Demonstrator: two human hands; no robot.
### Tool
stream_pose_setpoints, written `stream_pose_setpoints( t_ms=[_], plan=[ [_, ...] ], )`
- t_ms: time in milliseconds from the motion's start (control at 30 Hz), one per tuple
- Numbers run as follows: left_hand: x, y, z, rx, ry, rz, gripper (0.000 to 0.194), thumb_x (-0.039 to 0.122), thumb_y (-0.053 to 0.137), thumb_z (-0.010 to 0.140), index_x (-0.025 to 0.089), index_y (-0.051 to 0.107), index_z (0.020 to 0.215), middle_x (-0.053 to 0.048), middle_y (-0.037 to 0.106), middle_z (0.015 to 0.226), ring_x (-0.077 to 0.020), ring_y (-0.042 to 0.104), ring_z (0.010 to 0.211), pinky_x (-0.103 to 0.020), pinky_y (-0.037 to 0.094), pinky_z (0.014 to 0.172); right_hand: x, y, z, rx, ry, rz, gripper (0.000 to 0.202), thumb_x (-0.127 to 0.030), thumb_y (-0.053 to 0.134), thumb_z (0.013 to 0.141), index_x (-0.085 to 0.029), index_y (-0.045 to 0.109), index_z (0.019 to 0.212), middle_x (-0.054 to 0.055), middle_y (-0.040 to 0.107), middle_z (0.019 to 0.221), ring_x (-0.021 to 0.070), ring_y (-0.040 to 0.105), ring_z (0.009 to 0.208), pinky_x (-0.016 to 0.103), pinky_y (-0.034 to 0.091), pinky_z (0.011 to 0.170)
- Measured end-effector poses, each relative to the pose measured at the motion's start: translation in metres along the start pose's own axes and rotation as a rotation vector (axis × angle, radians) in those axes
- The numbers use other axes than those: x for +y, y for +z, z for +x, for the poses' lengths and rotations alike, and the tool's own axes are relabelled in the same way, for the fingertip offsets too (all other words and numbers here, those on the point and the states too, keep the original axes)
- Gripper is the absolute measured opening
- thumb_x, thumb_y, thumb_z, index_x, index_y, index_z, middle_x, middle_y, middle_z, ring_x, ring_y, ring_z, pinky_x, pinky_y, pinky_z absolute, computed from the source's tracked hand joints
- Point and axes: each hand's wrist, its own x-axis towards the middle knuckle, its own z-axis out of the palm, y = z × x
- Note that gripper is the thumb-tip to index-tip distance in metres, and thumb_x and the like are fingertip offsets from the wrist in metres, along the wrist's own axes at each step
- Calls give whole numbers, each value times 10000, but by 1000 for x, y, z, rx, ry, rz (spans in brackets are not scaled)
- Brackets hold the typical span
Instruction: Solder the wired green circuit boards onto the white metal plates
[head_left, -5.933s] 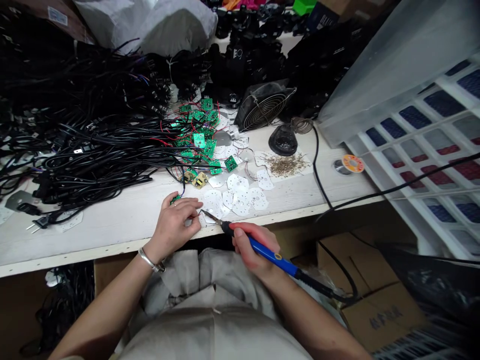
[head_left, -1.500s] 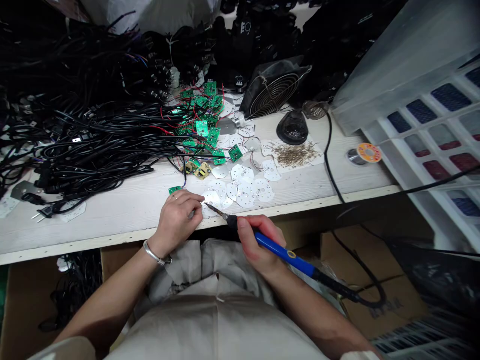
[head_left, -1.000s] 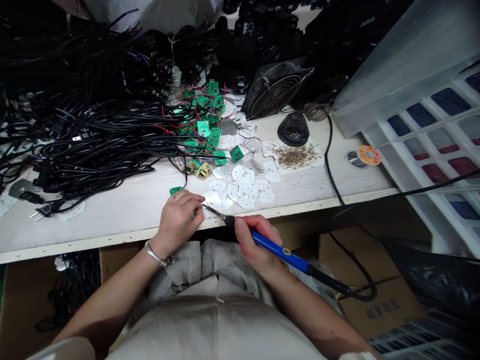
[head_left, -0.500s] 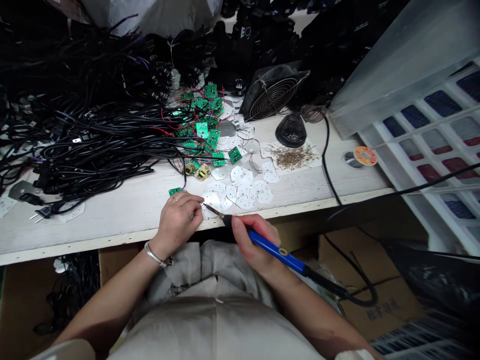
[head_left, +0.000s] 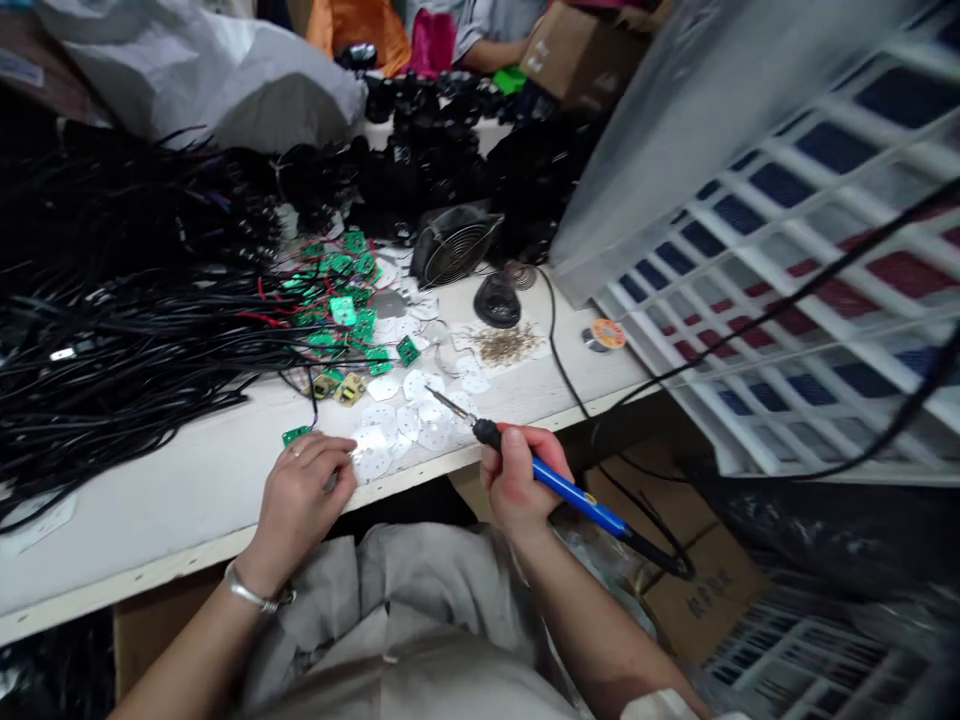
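My right hand (head_left: 525, 478) is wrapped round the blue handle of a soldering iron (head_left: 581, 500). The iron's metal tip points up and left, over several thin white perforated discs (head_left: 442, 428). At the bench's front edge my left hand (head_left: 309, 490) rests with fingers bent and drawn together, its fingertips beside the nearest white disc (head_left: 373, 462). Whatever those fingers pinch is too small or hidden to make out. Just beyond them lies a small green circuit board (head_left: 295, 436) on a dark wire.
Black cables (head_left: 150, 350) and wired green boards (head_left: 364, 325) cover the left. Behind are a fan (head_left: 454, 250), a dark lump (head_left: 496, 300) and brown bits (head_left: 506, 345). A solder spool (head_left: 606, 335) sits near white racks (head_left: 720, 300). Another person's arm (head_left: 495, 52) shows at the back.
The iron's tip has moved away from my left fingertips, to the right and over the discs. My left hand stays by the discs. The camera view has shifted, showing more of the back.
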Motion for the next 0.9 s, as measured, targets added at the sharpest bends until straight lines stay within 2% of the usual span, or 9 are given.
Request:
stream_pose_setpoints(
  t_ms=[133, 300, 367, 467, 567, 900],
  plan=[
    [-4, 2, -2, -1, 47, 4, 104, 172, 553, 867, 183, 602, 775, -49, 724, 912, -180, 651, 844, -403, 509, 922, 9, -14, 37, 172, -55, 129, 281, -473, 607, 846, -199, 546, 854, -105, 517, 456, 85, 454, 302, 193, 370, 332],
    [-2, 0, -2, -3, 87, 39, 63, 177, 566, 872, 179, 616, 835, -58, 714, 940, -184, 648, 873, -402, 507, 929, 29, -28, 61, 253, 13, 70, 351, -530, 633, 807, -190, 546, 803, -96, 516, 457, 79, 432, 290, 197, 330, 314],
    [-1, -2, -2, -14, 113, 64, 56, 170, 569, 875, 177, 621, 852, -64, 710, 949, -194, 647, 894, -400, 512, 913, 33, -29, 65, 241, 47, 46, 361, -536, 658, 780, -194, 543, 784, -92, 521, 447, 88, 438, 293, 210, 335, 321],
    [0, -4, -2, -4, 140, 97, 35, 160, 582, 874, 169, 615, 885, -77, 700, 961, -205, 646, 913, -402, 518, 890, 35, -28, 67, 175, 56, -33, 346, -506, 698, 750, -191, 578, 825, -89, 524, 425, 114, 481, 323, 244, 407, 382],
    [1, -4, -3, 17, 144, 113, 64, 138, 598, 865, 171, 606, 920, -81, 691, 975, -213, 640, 939, -406, 521, 887, 34, -27, 69, 107, 53, -75, 320, -484, 694, 761, -192, 597, 848, -79, 543, 439, 130, 520, 356, 262, 451, 424],
    [4, -7, -6, 41, 156, 95, 140, 110, 613, 855, 165, 614, 983, -82, 687, 981, -213, 630, 961, -406, 509, 906, 38, -28, 70, 34, 73, -60, 307, -481, 686, 777, -196, 612, 864, -66, 579, 516, 117, 547, 401, 249, 467, 439]
  ],
)
